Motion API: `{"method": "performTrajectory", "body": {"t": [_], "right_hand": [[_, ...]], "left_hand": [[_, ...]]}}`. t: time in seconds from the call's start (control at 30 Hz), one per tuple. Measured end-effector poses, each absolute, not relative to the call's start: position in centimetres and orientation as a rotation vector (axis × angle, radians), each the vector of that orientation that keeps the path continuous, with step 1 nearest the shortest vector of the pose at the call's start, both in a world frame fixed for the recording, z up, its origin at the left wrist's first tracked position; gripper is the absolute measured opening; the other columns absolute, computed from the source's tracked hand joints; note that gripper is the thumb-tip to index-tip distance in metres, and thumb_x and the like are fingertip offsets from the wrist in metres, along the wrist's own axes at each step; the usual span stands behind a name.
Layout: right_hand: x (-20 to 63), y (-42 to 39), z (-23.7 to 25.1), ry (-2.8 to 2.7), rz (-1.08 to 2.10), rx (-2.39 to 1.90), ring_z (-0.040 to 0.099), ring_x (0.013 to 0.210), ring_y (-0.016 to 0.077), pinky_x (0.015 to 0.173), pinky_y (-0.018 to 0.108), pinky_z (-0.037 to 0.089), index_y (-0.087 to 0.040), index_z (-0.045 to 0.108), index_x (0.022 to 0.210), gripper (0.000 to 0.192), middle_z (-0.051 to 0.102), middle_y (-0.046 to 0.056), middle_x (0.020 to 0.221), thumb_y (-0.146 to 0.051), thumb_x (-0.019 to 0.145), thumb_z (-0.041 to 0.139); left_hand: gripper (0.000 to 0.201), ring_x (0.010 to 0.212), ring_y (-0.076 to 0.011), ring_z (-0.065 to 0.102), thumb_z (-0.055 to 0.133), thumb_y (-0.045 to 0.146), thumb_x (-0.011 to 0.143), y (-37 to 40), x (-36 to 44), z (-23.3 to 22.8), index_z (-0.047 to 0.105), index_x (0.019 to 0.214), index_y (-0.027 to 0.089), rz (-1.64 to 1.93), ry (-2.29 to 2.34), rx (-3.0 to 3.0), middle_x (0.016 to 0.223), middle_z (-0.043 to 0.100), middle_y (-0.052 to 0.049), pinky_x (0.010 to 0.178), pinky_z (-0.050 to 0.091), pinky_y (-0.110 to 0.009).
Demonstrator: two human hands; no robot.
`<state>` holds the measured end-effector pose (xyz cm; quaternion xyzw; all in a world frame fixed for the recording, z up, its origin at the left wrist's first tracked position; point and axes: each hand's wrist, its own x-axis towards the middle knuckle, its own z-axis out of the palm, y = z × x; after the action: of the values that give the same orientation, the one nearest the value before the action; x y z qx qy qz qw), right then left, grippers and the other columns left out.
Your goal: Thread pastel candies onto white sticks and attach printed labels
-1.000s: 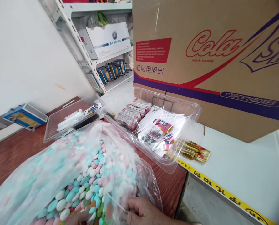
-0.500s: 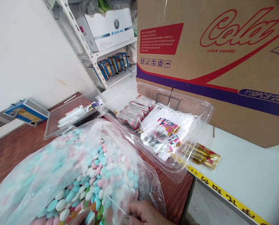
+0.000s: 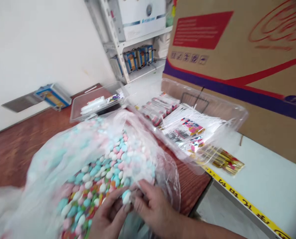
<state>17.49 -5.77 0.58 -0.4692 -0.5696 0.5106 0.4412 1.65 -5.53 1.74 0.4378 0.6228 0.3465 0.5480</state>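
A clear plastic bag point(image 3: 45, 156) full of pastel candies point(image 3: 95, 172) in blue, pink and white lies in front of me, with smaller red, green and orange candies mixed in. Over its near side my left hand point(image 3: 110, 212) pinches a few blue and white candies point(image 3: 126, 196) between thumb and fingers. My right hand point(image 3: 154, 205) is right beside it, fingertips closed and almost touching those candies. What its fingers hold is hidden and blurred.
Behind the bag, a clear tray point(image 3: 160, 132) holds printed packets and white sticks. Another clear tray point(image 3: 74, 113) stands to its left. Gold wrappers point(image 3: 227, 162) lie on the white table by yellow tape point(image 3: 237, 196). A large carton point(image 3: 237, 66) blocks the back right.
Both hands have come up from the bottom edge and met over the bag, with candies now showing in the left fingers. The view has shifted, so the surroundings sit further right.
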Motion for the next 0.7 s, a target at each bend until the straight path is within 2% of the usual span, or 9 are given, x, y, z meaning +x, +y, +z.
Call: {"method": "performTrajectory", "body": {"t": [0.13,0.23,0.37,0.43,0.53,0.7], "right_hand": [[18.4,-6.6,2.0,-1.432,1.26,-1.217,0.062,0.079,0.0164,0.073,0.025,0.049,-0.019,0.063,0.107,0.029,0.067,0.003,0.087,-0.033,0.099,0.039],[18.9,-7.0,2.1,-1.566,1.227,-1.286,0.067,0.091,0.0225,0.081,0.031,0.052,-0.019,0.066,0.116,0.036,0.072,0.009,0.099,-0.033,0.098,0.039],[18.8,-7.5,1.7,-1.799,1.229,-1.236,0.07,0.101,0.0283,0.083,0.037,0.055,-0.02,0.053,0.141,0.048,0.072,0.012,0.118,-0.031,0.095,0.043],[18.5,-7.9,1.6,-1.899,1.253,-1.209,0.072,0.093,0.0281,0.081,0.037,0.056,-0.022,0.05,0.144,0.05,0.074,0.012,0.114,-0.03,0.095,0.043],[18.1,-8.4,1.9,-2.006,1.29,-1.186,0.074,0.08,0.0274,0.078,0.037,0.056,-0.022,0.056,0.139,0.046,0.078,0.011,0.096,-0.031,0.096,0.042],[17.8,-8.7,2.7,-2.071,1.368,-1.165,0.071,0.086,0.0267,0.079,0.035,0.053,-0.022,0.059,0.134,0.043,0.076,0.01,0.095,-0.031,0.098,0.038]], "left_hand": [[0.05,0.079,-0.0188,0.069,0.081,0.04,0.067,-5.8,2.3,1.7,0.067,0.11,0.019,1.006,1.377,0.869,0.088,0.074,-0.005,0.073,0.057,-0.029],[0.045,0.079,-0.0157,0.068,0.081,0.034,0.068,-6.0,1.9,1.5,0.066,0.106,0.017,1.173,1.34,0.764,0.09,0.074,-0.006,0.07,0.055,-0.024],[0.039,0.081,-0.0144,0.067,0.083,0.029,0.066,-6.5,1.1,1.7,0.067,0.1,0.016,1.35,1.321,0.666,0.092,0.073,-0.005,0.072,0.055,-0.024],[0.039,0.077,-0.0128,0.066,0.083,0.028,0.065,-6.9,0.7,1.9,0.067,0.099,0.016,1.4,1.327,0.622,0.09,0.072,-0.004,0.071,0.055,-0.023],[0.041,0.069,-0.0106,0.064,0.082,0.031,0.066,-7.3,0.2,2.1,0.066,0.101,0.016,1.435,1.33,0.561,0.087,0.07,-0.003,0.066,0.055,-0.023],[0.039,0.073,-0.0115,0.064,0.082,0.031,0.066,-7.5,0.1,2.2,0.067,0.1,0.016,1.477,1.307,0.535,0.09,0.07,-0.004,0.068,0.055,-0.024]]}}
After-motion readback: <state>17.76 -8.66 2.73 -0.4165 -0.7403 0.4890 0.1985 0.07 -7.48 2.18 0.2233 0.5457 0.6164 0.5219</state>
